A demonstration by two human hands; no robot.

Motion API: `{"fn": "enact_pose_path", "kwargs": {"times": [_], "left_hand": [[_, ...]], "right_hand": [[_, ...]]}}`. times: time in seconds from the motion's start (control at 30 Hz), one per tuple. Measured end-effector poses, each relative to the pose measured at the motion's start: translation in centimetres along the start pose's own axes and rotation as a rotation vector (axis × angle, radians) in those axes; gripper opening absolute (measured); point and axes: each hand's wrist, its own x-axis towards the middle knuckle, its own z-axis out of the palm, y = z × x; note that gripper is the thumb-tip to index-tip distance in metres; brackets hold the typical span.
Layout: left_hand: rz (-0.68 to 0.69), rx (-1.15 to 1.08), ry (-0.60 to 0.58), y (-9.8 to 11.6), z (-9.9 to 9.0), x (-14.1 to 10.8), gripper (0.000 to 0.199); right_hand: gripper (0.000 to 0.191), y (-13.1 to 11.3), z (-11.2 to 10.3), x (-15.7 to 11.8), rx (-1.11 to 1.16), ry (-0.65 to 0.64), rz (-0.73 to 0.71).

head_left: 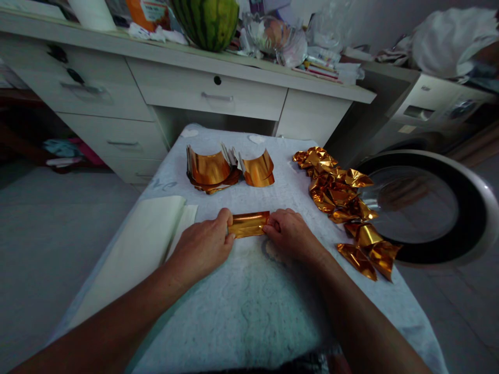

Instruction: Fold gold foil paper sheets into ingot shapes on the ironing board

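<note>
A folded strip of shiny gold foil (249,225) lies level between my two hands above the cloth-covered surface (249,296). My left hand (206,239) pinches its left end, and my right hand (286,228) grips its right end with fingers curled. Beyond them stand two stacks of curved gold foil sheets, a larger one (210,169) on the left and a smaller one (258,170) on the right. Several folded gold foil pieces (337,192) are heaped along the right side of the surface.
White folded sheets (144,234) lie along the left edge. Behind is a white drawer desk (249,96) bearing a watermelon (206,21) and clutter. An open washing machine door (473,208) stands close to the right edge.
</note>
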Motion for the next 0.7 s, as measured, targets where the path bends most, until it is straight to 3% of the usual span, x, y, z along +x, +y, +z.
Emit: {"fn": "enact_pose_path", "kwargs": {"times": [0.5,0.7], "left_hand": [[0.141,-0.005,-0.015,-0.2,0.0,0.0,0.018],[0.385,0.196,0.274,0.3,1.2,-0.3,0.014]], "right_hand": [[0.019,0.2,0.0,0.2,0.011,-0.005,-0.002],[0.020,0.1,-0.1,0.3,-0.006,-0.016,0.026]]}}
